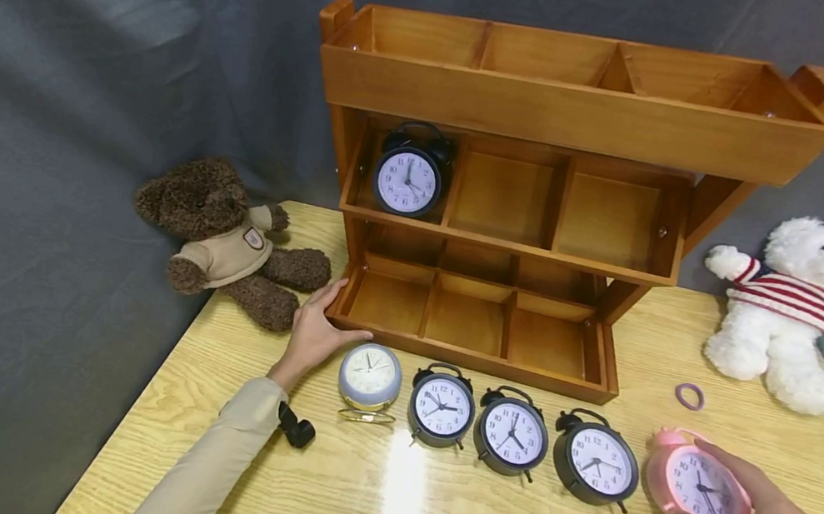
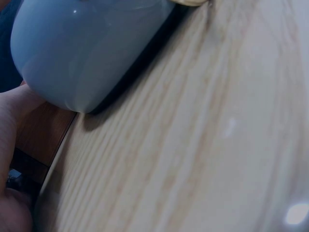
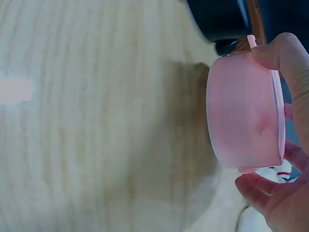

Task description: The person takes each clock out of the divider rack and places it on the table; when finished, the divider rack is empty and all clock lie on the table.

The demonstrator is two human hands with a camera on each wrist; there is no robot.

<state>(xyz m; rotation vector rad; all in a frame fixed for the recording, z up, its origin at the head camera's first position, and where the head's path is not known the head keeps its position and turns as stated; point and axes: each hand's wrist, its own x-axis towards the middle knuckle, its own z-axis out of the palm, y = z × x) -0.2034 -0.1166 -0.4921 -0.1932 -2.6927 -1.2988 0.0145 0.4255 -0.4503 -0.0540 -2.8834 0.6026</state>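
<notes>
At the right front, my right hand (image 1: 770, 512) grips a pink alarm clock (image 1: 703, 486), its thumb and fingers on opposite edges of the casing. The right wrist view has the pink body (image 3: 246, 111) side-on, over its shadow. My left hand (image 1: 317, 335) rests against the front left corner of the wooden shelf (image 1: 469, 355), with straight fingers along the side and the thumb at the front. Close by that thumb stands a blue-grey clock (image 1: 370, 374) with a gold base. Three black twin-bell alarm clocks (image 1: 441, 407) (image 1: 511, 435) (image 1: 597, 461) stand in a row between the hands.
Another black alarm clock (image 1: 408, 180) sits in the middle tier's left compartment. A brown teddy bear (image 1: 232, 242) leans at the left; a white bear (image 1: 782, 321) in a striped sweater sits at the right. A purple ring (image 1: 690, 395) lies on the table (image 1: 326, 499).
</notes>
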